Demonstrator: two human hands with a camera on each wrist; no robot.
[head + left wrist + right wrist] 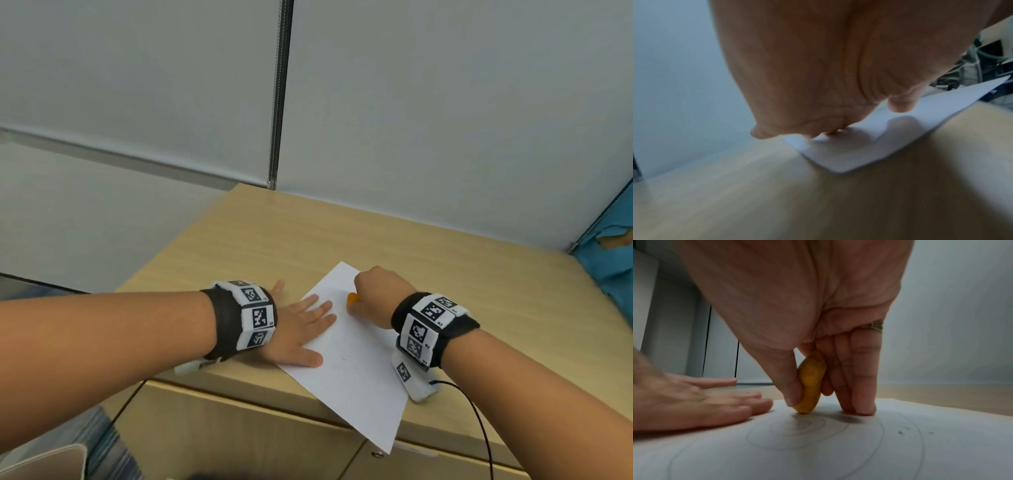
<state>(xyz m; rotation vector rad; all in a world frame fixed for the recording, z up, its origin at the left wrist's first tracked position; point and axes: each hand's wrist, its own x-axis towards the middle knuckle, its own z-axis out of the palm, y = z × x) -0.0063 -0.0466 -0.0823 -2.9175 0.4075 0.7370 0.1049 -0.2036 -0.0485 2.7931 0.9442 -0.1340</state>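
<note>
I see the orange rounded rubber eraser [809, 382] standing on edge, its lower tip touching the white sheet of paper [356, 359] towards the sheet's far end. The person's right hand [378, 294] pinches it between the thumb and a finger mostly hidden behind it. Two more fingers reach down to the paper just right of it. From the head view only a sliver of the eraser shows beside the fist.

Faint grey pencil spiral lines [797, 431] ring the tip.

The left hand [301, 329] lies flat on the sheet's left edge, fingers straight and spread, gripping nothing.

The sheet sits skewed on the light wooden desk top [308, 236], with its near corner overhanging. A blue object [606, 260] at far right is cut off and I cannot identify it.
</note>
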